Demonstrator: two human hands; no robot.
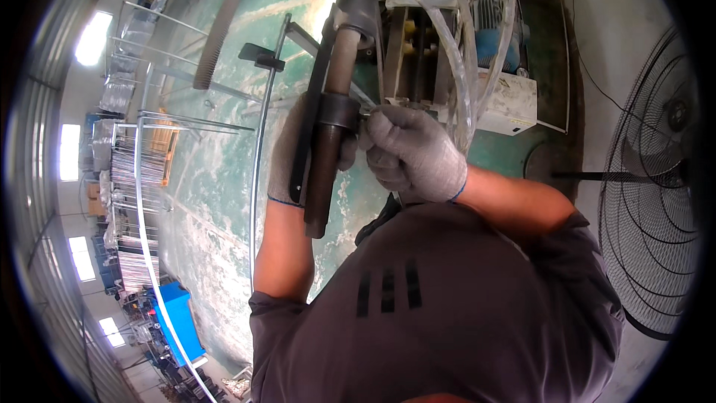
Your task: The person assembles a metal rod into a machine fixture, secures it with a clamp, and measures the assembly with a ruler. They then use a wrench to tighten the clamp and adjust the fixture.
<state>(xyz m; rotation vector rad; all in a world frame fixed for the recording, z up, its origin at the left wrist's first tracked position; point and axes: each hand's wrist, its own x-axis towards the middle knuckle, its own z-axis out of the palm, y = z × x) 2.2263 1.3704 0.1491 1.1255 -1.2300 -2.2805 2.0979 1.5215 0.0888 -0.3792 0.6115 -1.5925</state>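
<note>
A long brown metal rod (pixel 324 172) slants up and away in front of me, with a dark flat bar (pixel 304 151) along its left side. Around the rod sits a dark ring collar (pixel 339 112). My left hand (pixel 281 160), in a grey knit glove, is closed round the rod and bar from behind; its fingertips show on the right side, below the collar. My right hand (pixel 418 151), gloved too, is closed in a pinch right beside the collar. A small metal bit shows at its fingertips, too little to name. Farther up, the rod enters a wider dark cylinder (pixel 359 7).
Clear hoses (pixel 470 52) hang by a machine with a blue motor (pixel 494 26) and white box (pixel 513 104). A large fan (pixel 649 172) stands at right. A thin metal pole (pixel 261 149) and toothed bar (pixel 216 41) are at left, racks and a blue cabinet (pixel 179 321) beyond.
</note>
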